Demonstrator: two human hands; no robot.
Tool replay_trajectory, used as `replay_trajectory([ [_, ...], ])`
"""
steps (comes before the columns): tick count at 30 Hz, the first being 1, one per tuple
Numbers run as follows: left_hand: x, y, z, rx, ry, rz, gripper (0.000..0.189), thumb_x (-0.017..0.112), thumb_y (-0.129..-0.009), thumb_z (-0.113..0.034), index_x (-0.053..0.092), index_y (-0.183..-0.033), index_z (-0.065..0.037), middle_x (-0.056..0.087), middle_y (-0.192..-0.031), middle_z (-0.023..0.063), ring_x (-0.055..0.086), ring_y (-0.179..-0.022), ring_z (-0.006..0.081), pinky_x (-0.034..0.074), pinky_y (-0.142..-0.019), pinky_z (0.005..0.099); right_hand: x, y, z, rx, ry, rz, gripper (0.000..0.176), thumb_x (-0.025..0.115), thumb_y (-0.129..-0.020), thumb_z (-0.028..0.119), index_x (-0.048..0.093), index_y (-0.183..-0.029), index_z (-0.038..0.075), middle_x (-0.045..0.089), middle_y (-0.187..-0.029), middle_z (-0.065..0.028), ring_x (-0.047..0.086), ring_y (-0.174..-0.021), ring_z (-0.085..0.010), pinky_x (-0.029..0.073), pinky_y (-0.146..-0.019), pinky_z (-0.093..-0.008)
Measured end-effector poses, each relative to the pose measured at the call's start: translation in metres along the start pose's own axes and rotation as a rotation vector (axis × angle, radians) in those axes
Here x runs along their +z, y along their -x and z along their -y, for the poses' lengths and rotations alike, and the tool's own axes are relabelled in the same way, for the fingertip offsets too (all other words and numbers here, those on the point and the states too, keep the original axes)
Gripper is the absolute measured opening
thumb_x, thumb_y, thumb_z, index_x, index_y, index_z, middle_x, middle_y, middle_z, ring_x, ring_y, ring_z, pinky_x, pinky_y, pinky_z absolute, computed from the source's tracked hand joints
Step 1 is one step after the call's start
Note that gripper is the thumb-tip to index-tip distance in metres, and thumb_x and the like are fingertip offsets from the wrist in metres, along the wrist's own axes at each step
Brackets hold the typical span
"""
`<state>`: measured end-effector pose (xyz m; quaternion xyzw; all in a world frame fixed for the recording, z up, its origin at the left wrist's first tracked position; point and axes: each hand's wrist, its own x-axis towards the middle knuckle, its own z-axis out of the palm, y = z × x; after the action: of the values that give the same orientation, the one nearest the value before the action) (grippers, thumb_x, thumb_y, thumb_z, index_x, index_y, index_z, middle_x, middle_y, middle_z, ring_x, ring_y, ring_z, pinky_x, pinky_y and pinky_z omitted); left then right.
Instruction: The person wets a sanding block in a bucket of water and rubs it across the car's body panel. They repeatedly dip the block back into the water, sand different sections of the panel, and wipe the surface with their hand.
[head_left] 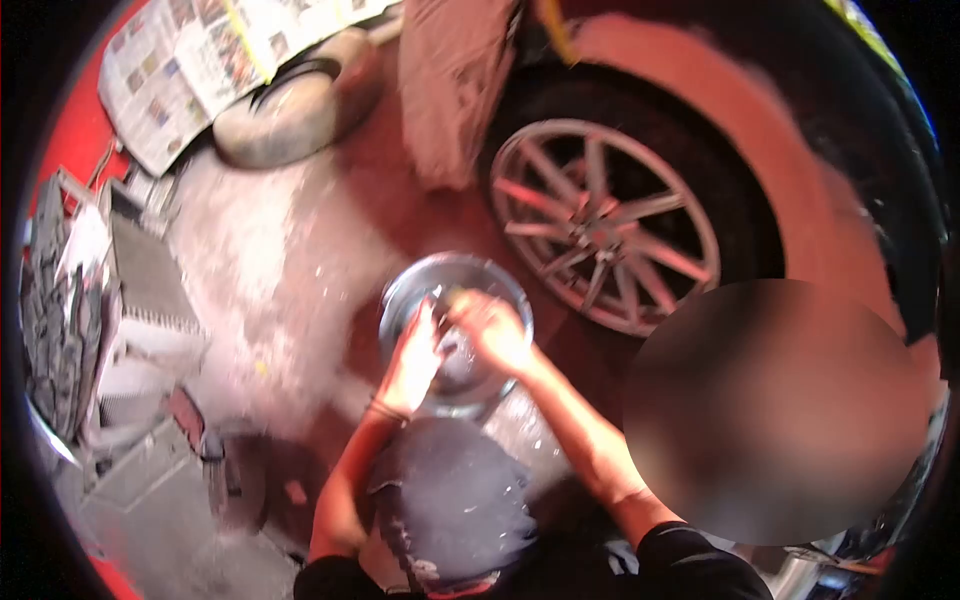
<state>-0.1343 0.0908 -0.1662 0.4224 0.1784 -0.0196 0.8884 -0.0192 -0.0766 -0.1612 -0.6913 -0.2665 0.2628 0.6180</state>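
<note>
A round grey bucket (457, 264) with liquid in it stands on the floor in front of my knee. Both hands are together over its opening. My left hand (412, 362), with a dark band at the wrist, is at the left side with fingers drawn together; a small bluish-dark thing shows at the fingertips. My right hand (492, 328) reaches in from the right with fingers curled. Something small and yellowish-green shows at its fingertips, too blurred to name. The hands nearly touch each other.
A car wheel (602, 235) stands right of the bucket, under a sanded fender (715, 75). Brown paper (450, 95) hangs behind. A tire (290, 120) and newspaper sheets (195, 75) lie at upper left; grey car parts (150, 270) are piled left. A blurred patch covers the lower right.
</note>
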Motion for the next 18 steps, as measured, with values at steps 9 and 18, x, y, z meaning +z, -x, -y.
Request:
replay_trajectory([
  [9,0.050,-0.068,-0.039,0.222,0.040,-0.313,0.068,0.063,-0.110,-0.053,0.053,-0.160,-0.008,0.063,-0.147,0.0064,0.059,-0.129,0.0199,0.049,-0.110,0.0443,-0.020,0.069,0.058,0.002,0.452,0.171,0.054,0.061,-0.100,0.003,0.058,-0.154,0.002,0.060,-0.156,-0.0241,0.055,-0.149,-0.0397,0.044,-0.126,-0.0462],
  [18,0.330,-0.165,-0.202,1.313,-0.938,-0.304,0.056,0.051,-0.116,-0.028,0.047,-0.162,0.004,0.053,-0.163,0.0255,0.049,-0.154,0.0390,0.039,-0.126,0.0432,-0.134,0.199,0.112,0.019,0.619,0.036,0.042,0.065,-0.100,0.004,0.065,-0.143,0.000,0.069,-0.142,-0.0208,0.066,-0.132,-0.0392,0.056,-0.112,-0.0450],
])
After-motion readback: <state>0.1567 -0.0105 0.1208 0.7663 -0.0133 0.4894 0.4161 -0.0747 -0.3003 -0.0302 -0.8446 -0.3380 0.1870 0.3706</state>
